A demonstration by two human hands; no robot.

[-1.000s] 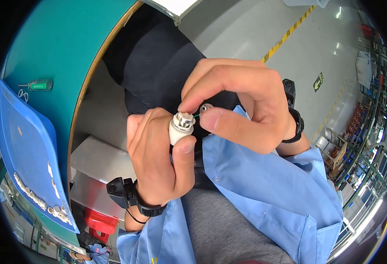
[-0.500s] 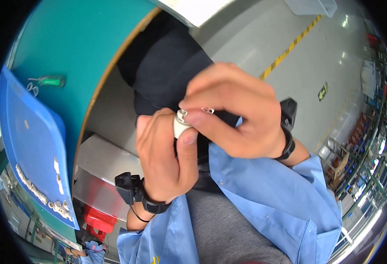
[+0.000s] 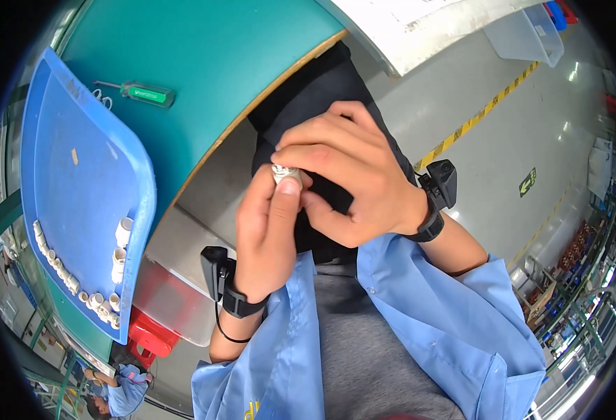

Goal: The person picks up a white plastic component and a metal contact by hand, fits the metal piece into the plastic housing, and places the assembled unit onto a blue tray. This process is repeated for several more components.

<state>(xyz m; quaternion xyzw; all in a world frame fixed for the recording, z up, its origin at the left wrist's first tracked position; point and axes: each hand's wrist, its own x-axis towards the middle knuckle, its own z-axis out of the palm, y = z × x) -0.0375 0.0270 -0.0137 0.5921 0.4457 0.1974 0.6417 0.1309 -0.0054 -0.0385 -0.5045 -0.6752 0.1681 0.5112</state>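
A small white ceramic socket (image 3: 287, 175) with metal parts in its upper end is held upright in front of my lap. My left hand (image 3: 267, 220) is closed around it, the thumb pressed along its near side. My right hand (image 3: 353, 171) curls over from the right; its index finger touches the metal end, and its thumb is bent low beside the piece. The right fingers cover part of the socket's far side. Whether a separate small metal part lies under them cannot be made out.
On the green table (image 3: 203, 42) at the left are a green-handled screwdriver (image 3: 147, 94) and a blue tray (image 3: 87, 189) with several white ceramic pieces (image 3: 119, 266) along its edges. A red stool (image 3: 150, 334) stands below. A clear bin (image 3: 528, 38) is at the far right.
The view has shifted, so the table and tray show more fully. My right fingers have come down from above the socket and now wrap closer around it; the shiny metal bit by them is no longer visible.
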